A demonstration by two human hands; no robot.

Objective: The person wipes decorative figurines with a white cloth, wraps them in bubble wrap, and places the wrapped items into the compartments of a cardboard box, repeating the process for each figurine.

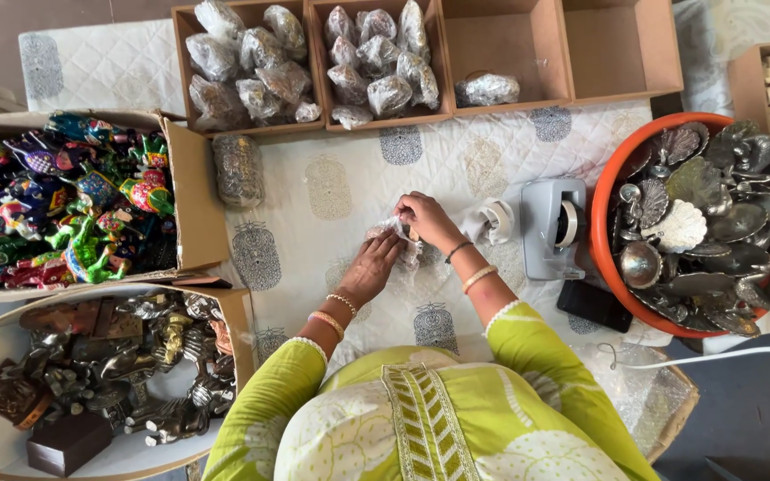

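My left hand [369, 267] presses down on a small item wrapped in clear bubble wrap [407, 254] on the white quilted cloth [331, 191]. My right hand [425, 218] grips the far end of the same bundle, fingers curled over it. What lies inside the wrap is hidden. A grey tape dispenser [552, 227] stands just right of my right hand, with a white tape roll [492, 220] beside it.
Wooden boxes [309, 62] of wrapped bundles line the far edge, and one wrapped bundle [238, 169] lies loose. A carton of colourful painted figurines [64, 200] and another of metal figurines [109, 374] stand left. An orange tub [601, 223] of metal dishes and a black phone [594, 305] are right.
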